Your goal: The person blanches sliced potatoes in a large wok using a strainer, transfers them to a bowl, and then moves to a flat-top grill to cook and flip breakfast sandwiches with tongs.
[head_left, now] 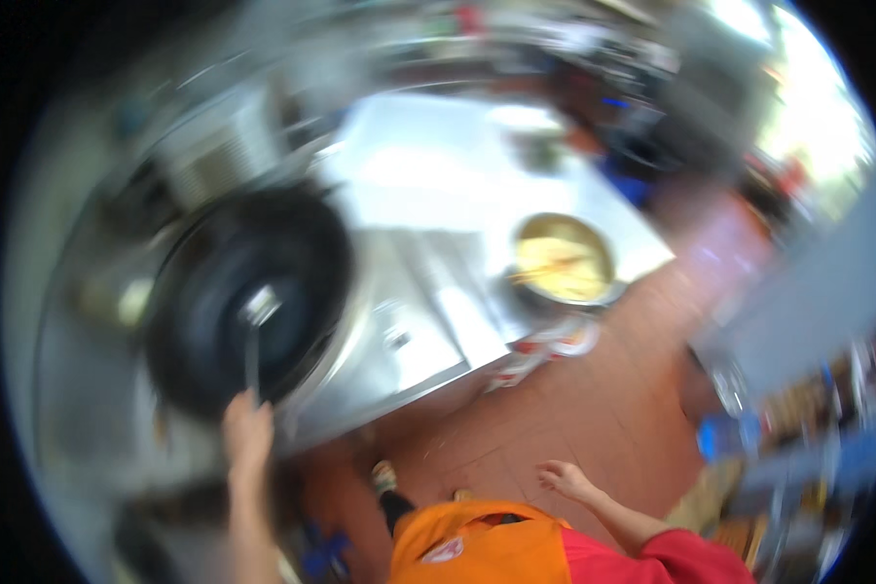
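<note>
My left hand (248, 431) is closed around the handle of a long metal cooking utensil (254, 358). Its bright head (263, 305) lies within the large dark wok (306, 241); blur hides whether it is a ladle or a spatula. No food can be made out in the wok. Away from the counter, my right hand (566, 479) hangs over the tiled floor, holding nothing, its fingers loosely bent and apart. A metal pot (604, 248) with pale yellow contents (562, 269) stands at the counter's right side, with what look like chopsticks across it.
The steel counter (423, 358) extends right of the wok, its front edge facing me. White baskets (219, 146) stand behind the wok. Red-and-white packaging (533, 358) is below the pot. Cluttered shelves (810, 416) and a grey surface (788, 292) flank the red tiled floor (591, 409).
</note>
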The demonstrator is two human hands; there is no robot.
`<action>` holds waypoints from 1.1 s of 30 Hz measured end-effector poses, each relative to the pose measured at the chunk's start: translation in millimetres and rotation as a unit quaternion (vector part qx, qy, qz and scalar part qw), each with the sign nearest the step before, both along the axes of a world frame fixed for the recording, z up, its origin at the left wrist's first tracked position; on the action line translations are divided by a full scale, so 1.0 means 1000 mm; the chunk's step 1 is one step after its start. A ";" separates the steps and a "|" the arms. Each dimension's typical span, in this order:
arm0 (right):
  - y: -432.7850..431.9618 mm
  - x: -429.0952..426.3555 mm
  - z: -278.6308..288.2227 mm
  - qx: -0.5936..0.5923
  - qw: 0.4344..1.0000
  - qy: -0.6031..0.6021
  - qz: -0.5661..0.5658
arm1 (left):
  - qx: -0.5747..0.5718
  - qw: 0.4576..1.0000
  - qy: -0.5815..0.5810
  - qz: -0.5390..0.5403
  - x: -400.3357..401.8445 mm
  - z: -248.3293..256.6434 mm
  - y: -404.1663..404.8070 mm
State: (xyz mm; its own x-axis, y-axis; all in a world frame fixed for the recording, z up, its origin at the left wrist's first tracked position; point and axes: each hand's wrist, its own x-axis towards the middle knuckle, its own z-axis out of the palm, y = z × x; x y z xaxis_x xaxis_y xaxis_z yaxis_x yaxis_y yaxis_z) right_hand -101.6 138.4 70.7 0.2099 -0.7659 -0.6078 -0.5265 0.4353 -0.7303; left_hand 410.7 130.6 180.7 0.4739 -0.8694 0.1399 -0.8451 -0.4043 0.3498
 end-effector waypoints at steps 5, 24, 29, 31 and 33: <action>0.036 0.037 -0.005 -0.021 0.990 0.128 -0.061 | 0.157 0.987 -0.029 0.001 0.158 -0.113 -0.054; 0.171 0.209 0.000 0.085 0.967 0.169 -0.170 | 0.059 0.916 0.389 0.076 0.353 -0.179 -0.041; 0.160 0.195 0.006 0.109 0.966 0.160 -0.172 | 0.156 0.823 0.533 0.117 0.230 -0.096 -0.047; 0.143 0.193 -0.001 0.101 0.975 0.148 -0.129 | 0.152 0.783 0.584 0.149 0.233 -0.098 -0.049; 0.143 0.197 0.002 0.084 0.976 0.176 -0.093 | 0.138 0.722 0.660 0.155 0.230 -0.093 -0.042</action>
State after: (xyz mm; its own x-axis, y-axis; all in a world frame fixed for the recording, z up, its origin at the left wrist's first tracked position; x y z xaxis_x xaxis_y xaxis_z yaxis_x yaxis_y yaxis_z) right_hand 94.9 281.7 72.3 -0.1670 -0.6542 -0.7377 -0.6323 0.6451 -0.4290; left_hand 640.4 88.5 87.5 0.2135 -0.6018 -0.7696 0.2969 -0.7105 0.6380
